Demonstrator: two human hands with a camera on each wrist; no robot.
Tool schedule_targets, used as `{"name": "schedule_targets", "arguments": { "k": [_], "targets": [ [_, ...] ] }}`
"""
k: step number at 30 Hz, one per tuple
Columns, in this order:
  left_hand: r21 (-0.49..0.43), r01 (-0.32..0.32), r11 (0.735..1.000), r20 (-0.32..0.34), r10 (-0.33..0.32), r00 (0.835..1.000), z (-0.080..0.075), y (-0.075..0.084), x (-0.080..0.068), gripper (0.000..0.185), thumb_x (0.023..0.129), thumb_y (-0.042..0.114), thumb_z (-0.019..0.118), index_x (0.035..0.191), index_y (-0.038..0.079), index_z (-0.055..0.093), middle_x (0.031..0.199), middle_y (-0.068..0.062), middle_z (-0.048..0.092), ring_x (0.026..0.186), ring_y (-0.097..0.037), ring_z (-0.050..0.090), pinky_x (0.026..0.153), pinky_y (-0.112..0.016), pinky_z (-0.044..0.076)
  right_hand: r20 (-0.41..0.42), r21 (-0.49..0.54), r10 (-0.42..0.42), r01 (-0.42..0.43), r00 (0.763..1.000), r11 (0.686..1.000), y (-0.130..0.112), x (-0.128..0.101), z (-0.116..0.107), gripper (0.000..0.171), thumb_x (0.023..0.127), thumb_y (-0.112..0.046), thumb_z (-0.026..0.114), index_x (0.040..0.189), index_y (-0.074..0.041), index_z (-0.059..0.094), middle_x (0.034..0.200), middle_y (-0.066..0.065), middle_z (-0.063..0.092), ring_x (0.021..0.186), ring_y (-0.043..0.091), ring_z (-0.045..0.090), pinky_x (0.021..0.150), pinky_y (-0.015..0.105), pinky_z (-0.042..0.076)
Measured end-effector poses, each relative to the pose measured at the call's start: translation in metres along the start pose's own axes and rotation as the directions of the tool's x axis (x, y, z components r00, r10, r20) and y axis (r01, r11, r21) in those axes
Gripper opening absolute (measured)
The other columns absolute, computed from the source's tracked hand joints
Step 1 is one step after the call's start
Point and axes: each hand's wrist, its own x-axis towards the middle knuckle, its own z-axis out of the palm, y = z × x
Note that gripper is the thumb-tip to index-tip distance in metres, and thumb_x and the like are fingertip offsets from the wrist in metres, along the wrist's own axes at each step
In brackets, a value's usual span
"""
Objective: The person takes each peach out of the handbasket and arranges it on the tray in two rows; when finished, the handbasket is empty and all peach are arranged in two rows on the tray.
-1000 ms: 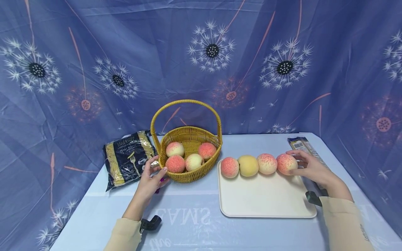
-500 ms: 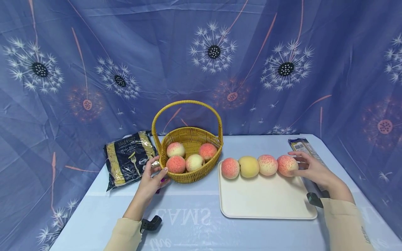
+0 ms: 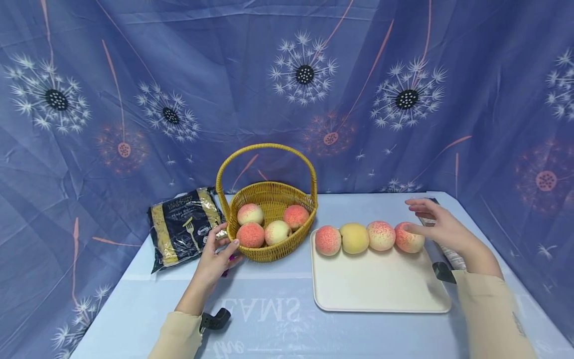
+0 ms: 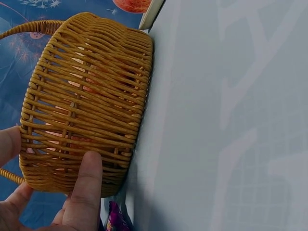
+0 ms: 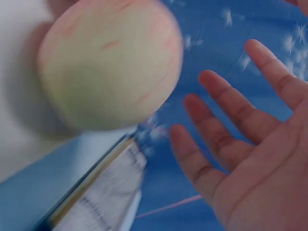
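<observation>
In the head view my left hand (image 3: 216, 257) rests its fingertips against the left end of a wicker basket (image 3: 269, 253). From the left wrist, one straight finger (image 4: 86, 187) presses the woven wall and another fingertip meets the rim. Several peaches (image 3: 250, 234) lie inside the basket. My right hand (image 3: 446, 233) hovers with spread fingers over the right end of a row of fruit. Nearest to it is a red-and-cream peach (image 3: 409, 238). In the right wrist view this peach (image 5: 110, 67) stands apart from the visible fingers, nothing in the palm.
The row sits along the back of a cream tray (image 3: 381, 284): two more peaches (image 3: 328, 240) (image 3: 381, 236) and a yellow fruit (image 3: 355, 238). Behind my left hand lies a penne bag (image 3: 184, 229). A flat packet (image 3: 453, 257) lies beyond my right hand, and a purple wrapper (image 4: 115, 219) beside the basket.
My right hand has let go of the rightmost peach and lifted slightly up and away, its fingers spreading. The peach stays on the tray. My left hand and the basket keep their places.
</observation>
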Motion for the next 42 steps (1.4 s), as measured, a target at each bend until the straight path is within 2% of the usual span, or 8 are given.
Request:
{"name": "schedule_targets", "arguments": {
  "k": [2, 4, 17, 28, 32, 35, 38, 42],
  "targets": [
    [-0.001, -0.001, 1.000, 0.001, 0.001, 1.000, 0.000, 0.000, 0.001, 0.065, 0.111, 0.012, 0.060, 0.166, 0.025, 0.027, 0.147, -0.020, 0.042, 0.110, -0.013, 0.069, 0.102, -0.044, 0.067, -0.004, 0.001, -0.011, 0.011, 1.000, 1.000, -0.012, 0.005, 0.000, 0.075, 0.099, -0.026, 0.079, 0.159, -0.005, 0.041, 0.156, 0.029, 0.048, 0.145, 0.055, 0.043, 0.115, 0.075, 0.043],
    [0.000, -0.002, 1.000, 0.004, 0.002, 1.000, 0.000, 0.000, 0.002, 0.065, 0.111, 0.012, 0.060, 0.166, 0.024, 0.027, 0.147, -0.020, 0.042, 0.110, -0.013, 0.069, 0.102, -0.045, 0.066, 0.003, 0.007, -0.022, 0.022, 1.000, 1.000, -0.024, 0.011, 0.000, 0.075, 0.099, -0.029, 0.080, 0.159, -0.006, 0.042, 0.157, 0.029, 0.048, 0.147, 0.055, 0.042, 0.117, 0.080, 0.039],
    [-0.012, 0.013, 1.000, 0.009, -0.013, 1.000, 0.002, -0.002, 0.004, 0.064, 0.112, 0.012, 0.058, 0.166, 0.025, 0.027, 0.148, -0.020, 0.042, 0.109, -0.013, 0.069, 0.105, -0.047, 0.065, 0.117, -0.019, -0.090, 0.093, 0.989, 0.996, -0.082, 0.044, 0.022, 0.067, 0.098, -0.033, 0.081, 0.153, -0.014, 0.050, 0.155, 0.021, 0.054, 0.146, 0.045, 0.048, 0.120, 0.076, 0.040],
    [-0.014, 0.004, 1.000, 0.001, -0.004, 1.000, 0.000, 0.001, 0.003, 0.064, 0.111, 0.010, 0.058, 0.166, 0.024, 0.027, 0.147, -0.021, 0.042, 0.109, -0.013, 0.069, 0.103, -0.045, 0.066, 0.236, -0.145, -0.012, 0.047, 0.972, 0.988, -0.057, 0.017, 0.005, 0.072, 0.092, -0.028, 0.085, 0.152, -0.006, 0.053, 0.150, 0.031, 0.058, 0.135, 0.057, 0.057, 0.109, 0.069, 0.055],
    [-0.015, 0.007, 1.000, 0.001, -0.007, 1.000, 0.000, 0.002, 0.002, 0.064, 0.112, 0.011, 0.058, 0.166, 0.024, 0.027, 0.146, -0.020, 0.042, 0.108, -0.011, 0.069, 0.103, -0.045, 0.066, 0.318, -0.184, 0.126, -0.069, 0.940, 0.981, -0.047, 0.004, -0.004, 0.080, 0.088, -0.029, 0.087, 0.152, -0.001, 0.048, 0.146, 0.041, 0.053, 0.130, 0.062, 0.057, 0.090, 0.054, 0.067],
    [-0.014, 0.009, 1.000, 0.000, -0.009, 1.000, 0.000, 0.001, 0.001, 0.063, 0.112, 0.011, 0.057, 0.166, 0.024, 0.027, 0.146, -0.020, 0.042, 0.107, -0.011, 0.069, 0.103, -0.046, 0.066, 0.349, -0.198, 0.194, -0.130, 0.917, 0.972, -0.038, -0.004, -0.006, 0.082, 0.083, -0.021, 0.087, 0.150, 0.004, 0.047, 0.139, 0.045, 0.051, 0.115, 0.051, 0.064, 0.074, 0.038, 0.065],
    [-0.017, 0.005, 1.000, -0.001, -0.005, 1.000, 0.000, 0.001, 0.001, 0.063, 0.112, 0.010, 0.057, 0.166, 0.024, 0.027, 0.146, -0.020, 0.043, 0.106, -0.011, 0.070, 0.103, -0.046, 0.066, 0.331, -0.222, 0.209, -0.139, 0.920, 0.965, -0.028, -0.009, -0.006, 0.080, 0.075, -0.013, 0.084, 0.145, 0.007, 0.051, 0.116, 0.035, 0.059, 0.095, 0.031, 0.063, 0.068, 0.031, 0.057],
    [-0.016, 0.003, 1.000, -0.001, -0.003, 1.000, -0.001, 0.001, 0.001, 0.063, 0.112, 0.010, 0.057, 0.166, 0.024, 0.027, 0.145, -0.020, 0.043, 0.105, -0.010, 0.070, 0.102, -0.044, 0.067, 0.307, -0.236, 0.221, -0.151, 0.926, 0.960, -0.018, -0.011, -0.005, 0.072, 0.069, -0.008, 0.081, 0.135, 0.007, 0.056, 0.091, 0.011, 0.055, 0.079, 0.021, 0.052, 0.064, 0.029, 0.048]
  ]
}}
